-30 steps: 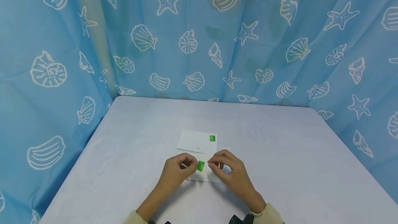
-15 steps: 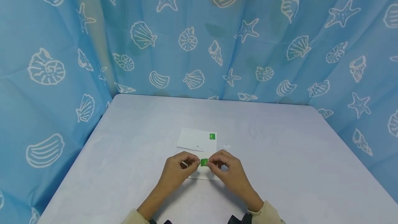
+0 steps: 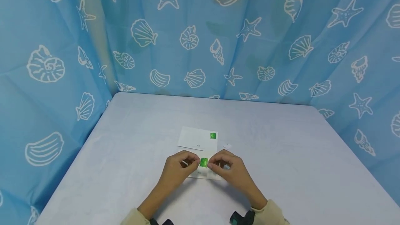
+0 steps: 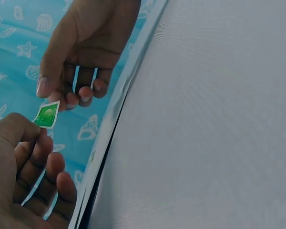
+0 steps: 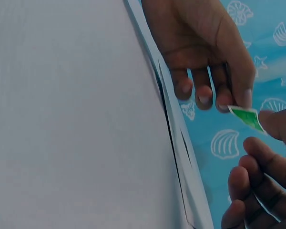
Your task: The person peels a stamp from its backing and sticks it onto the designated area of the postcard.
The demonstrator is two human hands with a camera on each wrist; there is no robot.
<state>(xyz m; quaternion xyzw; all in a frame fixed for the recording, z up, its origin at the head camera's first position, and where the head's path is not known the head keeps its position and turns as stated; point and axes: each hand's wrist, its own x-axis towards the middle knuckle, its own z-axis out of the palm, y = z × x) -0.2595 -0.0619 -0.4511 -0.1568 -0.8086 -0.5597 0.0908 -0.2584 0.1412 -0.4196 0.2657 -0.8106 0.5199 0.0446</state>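
Both hands hold a small green stamp (image 3: 203, 162) with a pale border, raised over a white envelope or card (image 3: 206, 173). My left hand (image 3: 180, 167) pinches one edge between thumb and forefinger. At the opposite edge, the thumb and forefinger of my right hand (image 3: 229, 166) meet the stamp. In the left wrist view the stamp (image 4: 47, 114) spans the gap between both hands; the right wrist view shows it tilted, nearly edge-on. The remaining fingers are loosely bent. The hands partly cover the lower envelope.
Just beyond lies another white envelope or card (image 3: 195, 139) bearing a similar green stamp (image 3: 213, 135) in its upper right corner. A small whitish scrap (image 3: 227, 146) sits beside it. Blue shell-print curtains (image 3: 187, 58) border the pale table (image 3: 281, 148) at the back and sides.
One second ago the stamp hung tilted from my left fingers, with the right fingertips apart from it. My right hand has since come to its other edge, and the stamp has straightened between both hands.
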